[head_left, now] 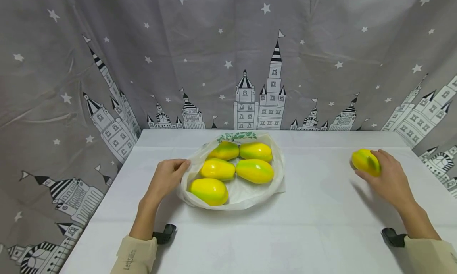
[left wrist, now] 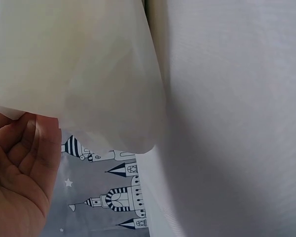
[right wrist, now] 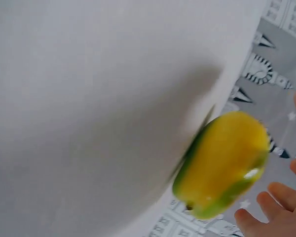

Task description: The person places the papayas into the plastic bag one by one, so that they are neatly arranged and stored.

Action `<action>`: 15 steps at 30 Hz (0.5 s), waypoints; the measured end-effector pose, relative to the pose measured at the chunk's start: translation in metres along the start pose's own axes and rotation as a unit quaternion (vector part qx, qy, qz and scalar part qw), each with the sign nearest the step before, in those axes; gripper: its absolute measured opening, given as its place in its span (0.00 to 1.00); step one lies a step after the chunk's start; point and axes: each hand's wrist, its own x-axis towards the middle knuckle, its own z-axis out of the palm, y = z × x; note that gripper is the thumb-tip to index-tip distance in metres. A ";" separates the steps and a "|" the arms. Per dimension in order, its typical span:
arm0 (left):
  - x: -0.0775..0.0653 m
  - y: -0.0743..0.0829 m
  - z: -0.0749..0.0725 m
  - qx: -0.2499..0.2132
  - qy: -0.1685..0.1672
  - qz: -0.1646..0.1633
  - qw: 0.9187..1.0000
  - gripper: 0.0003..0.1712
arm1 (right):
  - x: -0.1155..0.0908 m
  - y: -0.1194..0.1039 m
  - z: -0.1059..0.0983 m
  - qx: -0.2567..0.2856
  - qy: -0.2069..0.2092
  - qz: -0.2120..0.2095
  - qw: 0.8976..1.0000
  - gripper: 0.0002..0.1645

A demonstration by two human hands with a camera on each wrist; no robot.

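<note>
A white plastic bag [head_left: 246, 205] lies with its mouth open on the table, holding several yellow-green papayas [head_left: 255, 171]. My left hand [head_left: 167, 178] pinches the bag's left rim between thumb and fingers. In the left wrist view the bag's thin side [left wrist: 113, 84] hangs over the curled fingers of that hand [left wrist: 22, 173]. Far to the right, a single papaya [head_left: 363, 161] rests on the table. My right hand [head_left: 389, 178] reaches around it with spread fingers. From the right wrist, a gap shows between this papaya [right wrist: 224, 165] and the fingertips [right wrist: 266, 202].
A white cloth covers the table [head_left: 307, 234]. Behind it and at both sides hangs a grey curtain [head_left: 200, 47] printed with castles and stars. Black wrist mounts [head_left: 165, 234] sit at the cuffs of both beige sleeves [head_left: 137, 252].
</note>
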 end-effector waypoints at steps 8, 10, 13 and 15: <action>0.000 -0.002 0.001 0.001 -0.002 -0.004 1.000 0.26 | 0.018 0.021 0.006 0.015 -0.055 0.037 0.998 0.55; 0.000 -0.002 0.001 0.002 -0.003 -0.004 1.000 0.26 | 0.019 0.023 0.006 0.012 -0.072 0.045 0.996 0.55; 0.000 -0.002 0.001 0.003 -0.002 -0.002 1.000 0.26 | 0.019 0.024 0.006 0.007 -0.094 0.055 0.994 0.52; 0.001 -0.002 0.001 0.003 -0.001 0.001 1.000 0.26 | 0.019 0.024 0.005 0.002 -0.102 0.065 0.993 0.49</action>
